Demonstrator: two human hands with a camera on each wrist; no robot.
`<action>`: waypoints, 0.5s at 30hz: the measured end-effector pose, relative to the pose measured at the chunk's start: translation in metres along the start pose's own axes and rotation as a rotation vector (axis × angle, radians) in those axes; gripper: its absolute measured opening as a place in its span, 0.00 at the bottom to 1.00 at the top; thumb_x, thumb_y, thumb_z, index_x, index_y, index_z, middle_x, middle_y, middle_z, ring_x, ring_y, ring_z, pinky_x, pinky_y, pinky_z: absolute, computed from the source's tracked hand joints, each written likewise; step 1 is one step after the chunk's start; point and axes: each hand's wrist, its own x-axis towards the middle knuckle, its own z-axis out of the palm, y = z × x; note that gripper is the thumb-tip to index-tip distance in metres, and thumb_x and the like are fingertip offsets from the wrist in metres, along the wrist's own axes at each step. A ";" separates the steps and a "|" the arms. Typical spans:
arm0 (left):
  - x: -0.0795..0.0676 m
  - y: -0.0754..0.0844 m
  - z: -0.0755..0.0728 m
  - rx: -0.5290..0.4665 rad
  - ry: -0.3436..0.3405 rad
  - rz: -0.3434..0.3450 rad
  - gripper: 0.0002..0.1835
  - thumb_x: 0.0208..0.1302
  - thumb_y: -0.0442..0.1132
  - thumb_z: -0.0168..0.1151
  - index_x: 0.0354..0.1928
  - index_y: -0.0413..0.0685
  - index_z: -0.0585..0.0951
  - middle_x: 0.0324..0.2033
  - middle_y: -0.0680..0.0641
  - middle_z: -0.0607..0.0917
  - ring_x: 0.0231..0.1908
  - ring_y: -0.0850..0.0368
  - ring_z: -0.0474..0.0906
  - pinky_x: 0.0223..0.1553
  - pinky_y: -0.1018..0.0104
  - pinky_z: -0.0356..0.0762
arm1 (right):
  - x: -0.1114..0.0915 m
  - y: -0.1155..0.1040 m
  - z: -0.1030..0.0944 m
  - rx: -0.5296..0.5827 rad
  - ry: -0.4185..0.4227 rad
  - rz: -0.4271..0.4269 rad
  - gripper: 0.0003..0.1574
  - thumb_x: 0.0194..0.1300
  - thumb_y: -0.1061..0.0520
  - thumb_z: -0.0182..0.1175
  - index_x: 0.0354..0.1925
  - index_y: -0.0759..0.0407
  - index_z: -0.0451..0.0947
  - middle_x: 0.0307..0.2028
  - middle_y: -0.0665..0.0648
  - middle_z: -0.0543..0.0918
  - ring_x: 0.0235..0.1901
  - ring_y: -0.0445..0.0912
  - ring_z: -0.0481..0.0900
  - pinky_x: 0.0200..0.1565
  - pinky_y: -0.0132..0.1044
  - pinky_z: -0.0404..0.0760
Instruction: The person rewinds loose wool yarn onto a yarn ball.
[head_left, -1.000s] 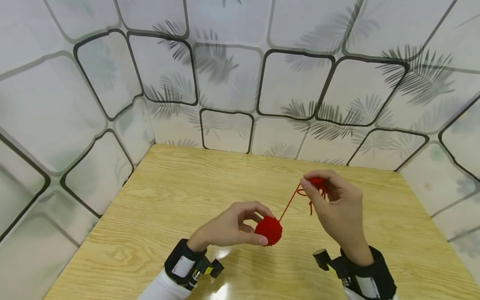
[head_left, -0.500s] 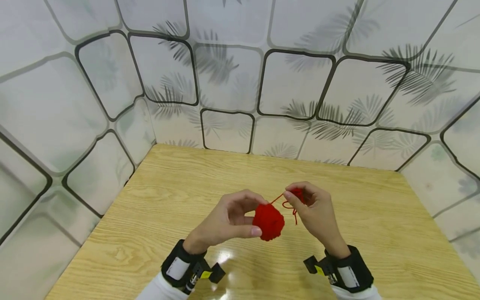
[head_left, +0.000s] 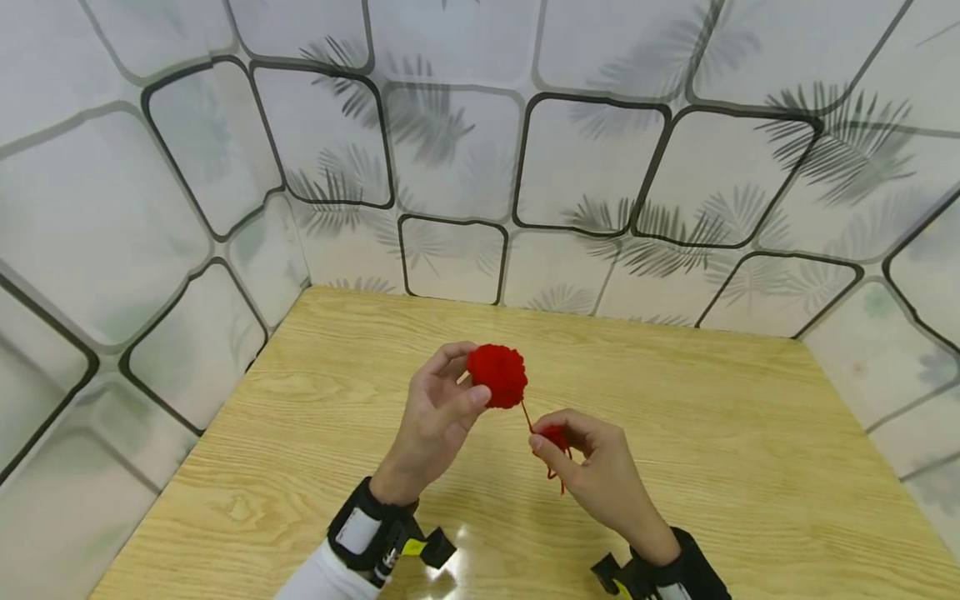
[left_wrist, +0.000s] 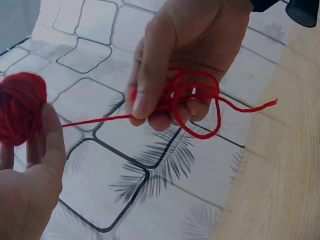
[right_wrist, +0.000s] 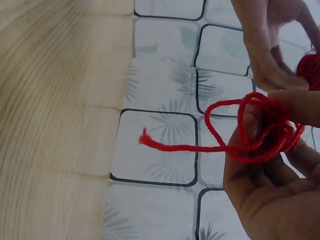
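My left hand (head_left: 438,408) grips a ball of red yarn (head_left: 498,376) between thumb and fingers, raised over the table. Lower and to its right, my right hand (head_left: 592,467) pinches the yarn strand and keeps a small loose bundle of red yarn (right_wrist: 272,125) in its curled fingers. A short taut strand (left_wrist: 95,121) runs from the ball to the right thumb and fingertip. Loops and a free yarn end (left_wrist: 250,107) hang out of the right hand on its far side in the left wrist view.
Both hands are above a light wood-grain table (head_left: 360,375). Behind and beside it stand pale panels (head_left: 457,150) printed with dark outlines and leaf shapes. Each wrist wears a black strap (head_left: 371,533) with a small camera.
The left hand has lifted the yarn ball up and leftward, turning it. The right hand has come down and to the left, passing from above the ball to below it, still pinching the strand.
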 end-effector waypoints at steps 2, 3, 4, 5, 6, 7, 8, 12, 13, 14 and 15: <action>0.001 -0.002 0.000 0.018 0.044 0.019 0.23 0.59 0.31 0.57 0.55 0.40 0.65 0.53 0.36 0.71 0.53 0.40 0.70 0.52 0.50 0.69 | -0.005 -0.007 0.003 -0.030 -0.013 -0.037 0.08 0.59 0.54 0.61 0.39 0.45 0.77 0.29 0.46 0.79 0.25 0.41 0.76 0.32 0.38 0.78; 0.002 -0.004 -0.001 0.042 0.064 0.036 0.23 0.58 0.30 0.58 0.55 0.39 0.65 0.53 0.36 0.71 0.53 0.40 0.70 0.52 0.50 0.70 | -0.007 -0.011 0.005 -0.049 -0.016 -0.064 0.08 0.59 0.55 0.61 0.39 0.45 0.77 0.28 0.45 0.79 0.24 0.40 0.75 0.31 0.37 0.78; 0.002 -0.005 -0.001 0.070 0.078 0.055 0.23 0.57 0.30 0.58 0.54 0.38 0.65 0.52 0.35 0.71 0.52 0.39 0.70 0.51 0.49 0.70 | -0.008 -0.015 0.006 -0.066 -0.015 -0.091 0.09 0.59 0.56 0.61 0.39 0.44 0.77 0.28 0.44 0.79 0.23 0.39 0.75 0.30 0.36 0.77; 0.003 -0.007 -0.001 0.108 0.089 0.074 0.23 0.57 0.30 0.59 0.54 0.37 0.66 0.52 0.35 0.71 0.52 0.39 0.71 0.50 0.48 0.71 | -0.009 -0.020 0.006 -0.088 -0.010 -0.119 0.10 0.58 0.57 0.62 0.39 0.43 0.77 0.28 0.44 0.79 0.23 0.38 0.74 0.29 0.35 0.77; 0.003 -0.009 -0.001 0.148 0.097 0.095 0.23 0.56 0.29 0.60 0.53 0.37 0.66 0.51 0.35 0.71 0.51 0.39 0.71 0.49 0.47 0.71 | -0.010 -0.024 0.007 -0.106 -0.001 -0.154 0.12 0.58 0.58 0.62 0.39 0.43 0.77 0.28 0.44 0.78 0.23 0.37 0.74 0.28 0.34 0.76; 0.003 -0.011 -0.001 0.194 0.103 0.115 0.23 0.55 0.29 0.61 0.53 0.36 0.67 0.50 0.35 0.72 0.50 0.38 0.71 0.47 0.46 0.72 | -0.011 -0.030 0.007 -0.121 0.010 -0.184 0.13 0.57 0.60 0.62 0.39 0.43 0.77 0.28 0.44 0.78 0.24 0.36 0.74 0.28 0.33 0.76; 0.003 -0.013 -0.001 0.240 0.110 0.133 0.23 0.54 0.29 0.62 0.52 0.36 0.67 0.49 0.35 0.72 0.49 0.38 0.72 0.46 0.46 0.73 | -0.011 -0.035 0.006 -0.130 0.022 -0.213 0.14 0.56 0.61 0.63 0.39 0.44 0.77 0.29 0.44 0.78 0.24 0.36 0.74 0.28 0.32 0.76; 0.002 -0.021 -0.002 0.398 0.115 0.166 0.24 0.52 0.28 0.63 0.52 0.37 0.69 0.49 0.38 0.73 0.47 0.40 0.72 0.42 0.47 0.75 | -0.010 -0.061 0.004 -0.139 0.068 -0.302 0.17 0.53 0.66 0.63 0.39 0.47 0.77 0.29 0.46 0.79 0.26 0.36 0.74 0.27 0.30 0.75; 0.001 -0.023 -0.002 0.429 0.115 0.165 0.24 0.52 0.28 0.64 0.52 0.38 0.70 0.49 0.39 0.73 0.47 0.41 0.72 0.41 0.48 0.76 | -0.009 -0.068 0.003 -0.135 0.074 -0.312 0.17 0.52 0.67 0.63 0.38 0.48 0.77 0.28 0.46 0.79 0.26 0.36 0.74 0.28 0.30 0.75; 0.001 -0.024 -0.002 0.456 0.114 0.158 0.24 0.52 0.29 0.64 0.53 0.39 0.70 0.49 0.41 0.74 0.47 0.42 0.72 0.41 0.50 0.77 | -0.008 -0.073 0.002 -0.133 0.081 -0.321 0.17 0.52 0.68 0.63 0.38 0.50 0.77 0.28 0.47 0.79 0.25 0.36 0.74 0.28 0.30 0.75; 0.001 -0.026 -0.002 0.487 0.110 0.146 0.24 0.53 0.30 0.64 0.53 0.41 0.71 0.49 0.42 0.74 0.48 0.43 0.72 0.40 0.51 0.77 | -0.007 -0.078 0.001 -0.134 0.092 -0.327 0.17 0.52 0.69 0.63 0.38 0.51 0.77 0.28 0.48 0.79 0.25 0.36 0.74 0.28 0.30 0.75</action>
